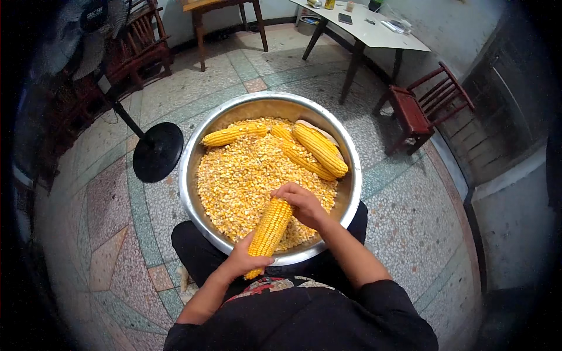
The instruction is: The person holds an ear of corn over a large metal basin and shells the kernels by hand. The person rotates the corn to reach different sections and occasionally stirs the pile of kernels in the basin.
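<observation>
A large round metal basin stands in front of me between my knees, holding a heap of loose corn kernels. My left hand grips the lower part of an ear of corn, tilted over the basin's near rim. At its upper end, my right hand touches the ear with bent fingers. Another ear lies on the kernels at the back left. Several more ears are piled at the right side, and a pale object, perhaps a cob, shows partly behind them.
A black fan base stands on the terrazzo floor left of the basin. To the right is a red wooden chair. A white-topped table with small items, a wooden table and more chairs stand farther back.
</observation>
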`<state>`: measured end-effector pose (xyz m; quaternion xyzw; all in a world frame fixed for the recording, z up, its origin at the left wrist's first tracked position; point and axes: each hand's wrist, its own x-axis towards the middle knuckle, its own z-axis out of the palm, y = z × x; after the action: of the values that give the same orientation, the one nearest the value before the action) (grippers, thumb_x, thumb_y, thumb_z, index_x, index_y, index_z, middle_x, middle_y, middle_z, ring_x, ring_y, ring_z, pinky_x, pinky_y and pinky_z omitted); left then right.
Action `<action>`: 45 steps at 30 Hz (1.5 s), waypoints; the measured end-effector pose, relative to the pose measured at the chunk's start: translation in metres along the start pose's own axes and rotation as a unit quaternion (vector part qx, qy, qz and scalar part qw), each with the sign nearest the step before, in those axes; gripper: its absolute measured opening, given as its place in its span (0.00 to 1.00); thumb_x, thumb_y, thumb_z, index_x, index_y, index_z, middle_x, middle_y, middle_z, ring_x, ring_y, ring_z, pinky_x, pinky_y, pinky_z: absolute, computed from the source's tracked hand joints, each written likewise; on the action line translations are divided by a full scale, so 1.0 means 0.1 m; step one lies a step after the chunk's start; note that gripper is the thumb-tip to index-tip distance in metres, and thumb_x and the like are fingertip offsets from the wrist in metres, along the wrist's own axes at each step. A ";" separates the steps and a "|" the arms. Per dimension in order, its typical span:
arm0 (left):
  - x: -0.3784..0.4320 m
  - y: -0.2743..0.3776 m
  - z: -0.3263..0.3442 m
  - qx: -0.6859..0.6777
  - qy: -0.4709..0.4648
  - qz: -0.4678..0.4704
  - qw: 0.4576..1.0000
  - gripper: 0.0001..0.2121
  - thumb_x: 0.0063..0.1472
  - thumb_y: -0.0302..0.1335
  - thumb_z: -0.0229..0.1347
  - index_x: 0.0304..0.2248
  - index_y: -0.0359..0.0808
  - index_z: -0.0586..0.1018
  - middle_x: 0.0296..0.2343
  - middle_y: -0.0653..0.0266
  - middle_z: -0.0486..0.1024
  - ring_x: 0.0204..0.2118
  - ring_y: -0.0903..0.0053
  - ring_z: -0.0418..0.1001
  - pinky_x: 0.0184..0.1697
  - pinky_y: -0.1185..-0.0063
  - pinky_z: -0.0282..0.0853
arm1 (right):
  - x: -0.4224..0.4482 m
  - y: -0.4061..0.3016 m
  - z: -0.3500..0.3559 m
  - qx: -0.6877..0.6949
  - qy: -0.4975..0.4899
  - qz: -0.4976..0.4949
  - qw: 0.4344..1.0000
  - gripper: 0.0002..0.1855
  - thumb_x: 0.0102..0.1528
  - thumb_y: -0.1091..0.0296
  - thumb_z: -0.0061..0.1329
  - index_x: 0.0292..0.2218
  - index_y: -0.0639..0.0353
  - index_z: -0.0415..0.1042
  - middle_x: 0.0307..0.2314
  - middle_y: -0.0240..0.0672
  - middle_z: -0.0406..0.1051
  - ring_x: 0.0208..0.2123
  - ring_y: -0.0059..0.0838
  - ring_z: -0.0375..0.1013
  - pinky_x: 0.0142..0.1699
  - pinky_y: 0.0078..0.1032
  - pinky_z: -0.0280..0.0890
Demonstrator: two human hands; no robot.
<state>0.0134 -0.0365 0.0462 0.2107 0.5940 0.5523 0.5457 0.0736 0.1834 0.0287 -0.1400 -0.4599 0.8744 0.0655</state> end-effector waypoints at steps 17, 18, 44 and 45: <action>-0.02 -0.04 0.06 -0.057 -0.007 -0.022 0.998 0.31 0.44 0.22 0.59 0.48 0.31 0.59 0.28 0.61 0.68 0.21 0.77 0.70 0.19 0.80 0.69 | 0.09 0.17 -0.02 -0.010 0.006 -0.067 0.998 0.14 0.56 0.62 0.37 0.37 0.63 0.64 0.36 0.39 0.66 0.39 0.29 0.65 0.46 0.27 0.59; 0.01 -0.08 0.08 -0.031 0.004 -0.001 1.000 0.32 0.44 0.22 0.60 0.49 0.31 0.59 0.28 0.62 0.68 0.21 0.78 0.70 0.19 0.80 0.69 | 0.10 0.19 -0.02 0.007 0.010 -0.069 0.998 0.14 0.56 0.61 0.36 0.36 0.63 0.64 0.35 0.39 0.66 0.39 0.29 0.65 0.46 0.27 0.60; 0.13 -0.25 0.03 -0.329 -0.057 0.005 0.943 0.27 0.45 0.34 0.54 0.44 0.31 0.60 0.26 0.53 0.70 0.17 0.68 0.71 0.16 0.77 0.69 | 0.26 -0.03 0.11 0.109 -0.088 -0.028 0.990 0.17 0.53 0.65 0.42 0.43 0.62 0.65 0.41 0.38 0.65 0.43 0.29 0.64 0.50 0.30 0.58; 0.12 -0.27 0.01 -0.348 -0.077 0.007 0.934 0.28 0.45 0.35 0.54 0.44 0.30 0.61 0.27 0.53 0.70 0.17 0.67 0.71 0.17 0.77 0.69 | 0.21 -0.04 0.14 0.071 -0.101 -0.052 0.991 0.18 0.52 0.67 0.44 0.44 0.62 0.64 0.43 0.38 0.64 0.44 0.29 0.63 0.51 0.30 0.56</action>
<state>0.0203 -0.0339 0.0176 0.0536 0.3197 0.7103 0.6248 0.0489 0.1799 0.0356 -0.0224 -0.4079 0.9098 0.0739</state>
